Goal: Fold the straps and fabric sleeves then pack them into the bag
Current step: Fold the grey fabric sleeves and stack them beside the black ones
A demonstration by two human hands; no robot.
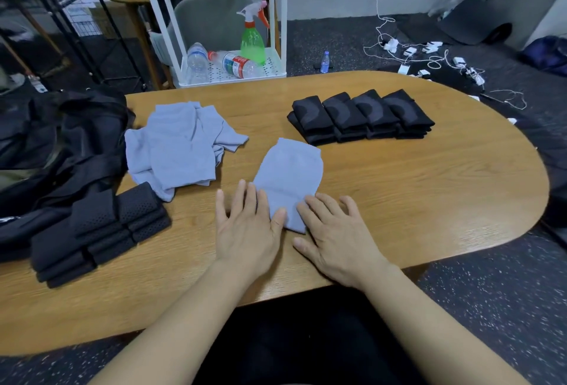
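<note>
Grey sleeve (288, 176): left hand (248, 228) and right hand (337, 237) pressing flat, fingers straight, on its near end; grey pile (181, 145) lying left of it.

Flat hands (294, 231) on grey sleeve (290, 173)

On the worktop (399, 188), the sleeve (288, 176) lies under my fingers (264, 200); the sleeve heap (181, 145) and bag (61, 139) lie left of it, folded straps (359, 116) behind right.
</note>
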